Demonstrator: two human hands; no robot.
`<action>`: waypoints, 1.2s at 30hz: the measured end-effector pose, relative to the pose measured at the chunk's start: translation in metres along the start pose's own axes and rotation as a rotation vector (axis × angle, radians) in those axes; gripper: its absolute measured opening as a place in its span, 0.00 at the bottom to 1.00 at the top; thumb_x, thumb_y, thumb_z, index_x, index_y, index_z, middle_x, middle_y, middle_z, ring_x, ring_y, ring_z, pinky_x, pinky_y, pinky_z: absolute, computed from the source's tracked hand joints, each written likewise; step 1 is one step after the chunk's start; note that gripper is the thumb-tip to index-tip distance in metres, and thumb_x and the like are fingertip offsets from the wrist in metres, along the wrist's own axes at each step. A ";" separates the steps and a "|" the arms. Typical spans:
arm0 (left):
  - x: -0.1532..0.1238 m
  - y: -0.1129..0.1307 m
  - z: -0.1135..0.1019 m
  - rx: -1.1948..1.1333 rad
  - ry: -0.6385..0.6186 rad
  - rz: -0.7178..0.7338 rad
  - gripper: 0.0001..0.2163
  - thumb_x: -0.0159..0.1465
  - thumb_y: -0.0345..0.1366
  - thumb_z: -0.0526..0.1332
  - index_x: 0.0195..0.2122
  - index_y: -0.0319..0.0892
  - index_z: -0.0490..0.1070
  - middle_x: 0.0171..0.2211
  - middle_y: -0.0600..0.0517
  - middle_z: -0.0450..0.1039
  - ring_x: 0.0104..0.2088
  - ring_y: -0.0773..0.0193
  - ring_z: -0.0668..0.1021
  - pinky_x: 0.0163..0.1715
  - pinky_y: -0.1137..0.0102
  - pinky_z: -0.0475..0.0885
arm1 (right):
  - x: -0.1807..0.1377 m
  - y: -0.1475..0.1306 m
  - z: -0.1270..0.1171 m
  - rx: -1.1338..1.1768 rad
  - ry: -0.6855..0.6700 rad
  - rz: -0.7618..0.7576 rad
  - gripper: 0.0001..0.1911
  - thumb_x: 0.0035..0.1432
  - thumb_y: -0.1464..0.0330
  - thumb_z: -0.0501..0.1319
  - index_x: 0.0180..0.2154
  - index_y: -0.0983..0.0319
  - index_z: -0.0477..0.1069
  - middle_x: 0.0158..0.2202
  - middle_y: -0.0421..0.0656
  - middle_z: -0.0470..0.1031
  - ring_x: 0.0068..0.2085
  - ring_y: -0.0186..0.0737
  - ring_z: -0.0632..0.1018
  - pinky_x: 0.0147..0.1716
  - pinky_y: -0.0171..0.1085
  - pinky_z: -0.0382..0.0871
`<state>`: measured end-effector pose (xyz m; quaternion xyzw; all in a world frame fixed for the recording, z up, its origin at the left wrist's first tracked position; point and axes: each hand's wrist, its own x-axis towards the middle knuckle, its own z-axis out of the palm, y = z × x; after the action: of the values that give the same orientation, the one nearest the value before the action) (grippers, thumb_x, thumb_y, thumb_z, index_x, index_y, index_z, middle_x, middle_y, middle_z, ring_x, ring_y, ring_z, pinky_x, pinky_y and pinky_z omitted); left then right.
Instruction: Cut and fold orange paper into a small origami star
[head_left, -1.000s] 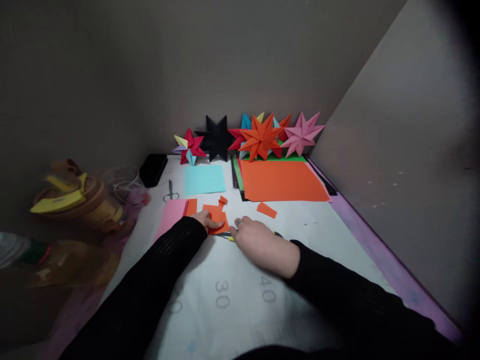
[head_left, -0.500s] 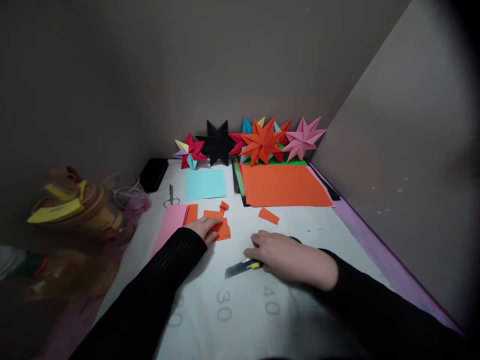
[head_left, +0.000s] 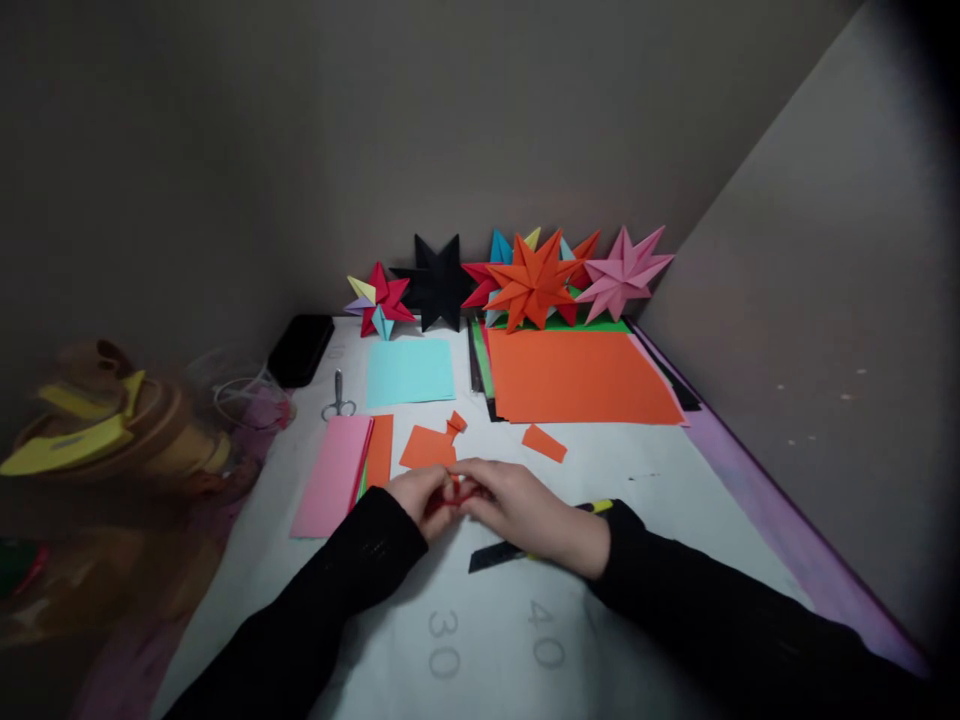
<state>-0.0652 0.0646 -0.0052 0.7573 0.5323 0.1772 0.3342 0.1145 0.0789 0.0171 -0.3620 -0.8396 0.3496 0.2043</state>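
My left hand [head_left: 417, 500] and my right hand [head_left: 529, 512] meet above the middle of the mat. Their fingertips pinch a small piece of orange paper [head_left: 462, 495], mostly hidden by the fingers. A utility knife [head_left: 491, 557] with black and yellow parts lies on the mat beneath my right hand and wrist. Just beyond the hands are a flat orange paper piece [head_left: 427, 447], a small folded orange piece [head_left: 456, 424] and an orange strip [head_left: 544, 443]. Left of my left hand lies a stack of pink paper [head_left: 330, 475], over orange paper [head_left: 381, 445].
Scissors [head_left: 338, 398], light-blue paper [head_left: 410, 371] and a stack topped by orange sheets [head_left: 585, 378] lie farther back. Several folded paper stars, including a black star [head_left: 437, 283], lean at the wall. A black phone-like object [head_left: 301, 350] and a yellow-brown cup [head_left: 112, 430] are at left.
My right hand has left the knife and moved left to meet my left hand. My left hand has come nearer, off the flat orange piece. Both now hold a small orange paper piece.
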 end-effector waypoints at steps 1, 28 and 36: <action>-0.001 0.002 0.000 -0.066 0.050 -0.018 0.06 0.53 0.38 0.57 0.26 0.43 0.61 0.20 0.58 0.65 0.20 0.70 0.65 0.21 0.74 0.59 | -0.001 0.003 -0.003 0.021 0.036 0.035 0.14 0.55 0.74 0.53 0.44 0.60 0.66 0.38 0.41 0.73 0.37 0.34 0.73 0.37 0.33 0.65; 0.026 -0.025 -0.019 0.262 0.092 -0.385 0.19 0.50 0.41 0.59 0.44 0.47 0.66 0.30 0.51 0.69 0.32 0.59 0.74 0.31 0.68 0.66 | -0.038 -0.005 -0.037 -0.325 -0.328 0.263 0.17 0.39 0.74 0.63 0.36 0.60 0.65 0.35 0.42 0.68 0.36 0.40 0.69 0.29 0.33 0.57; 0.022 -0.019 -0.020 0.198 0.255 -0.328 0.11 0.56 0.43 0.52 0.32 0.43 0.70 0.23 0.53 0.65 0.25 0.64 0.70 0.25 0.72 0.63 | -0.045 0.027 -0.080 -0.305 0.117 0.412 0.09 0.50 0.68 0.55 0.37 0.62 0.65 0.32 0.43 0.69 0.30 0.36 0.68 0.28 0.33 0.58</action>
<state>-0.0830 0.0958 -0.0060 0.6612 0.7010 0.1615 0.2127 0.2045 0.0932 0.0473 -0.5715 -0.7780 0.2319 0.1199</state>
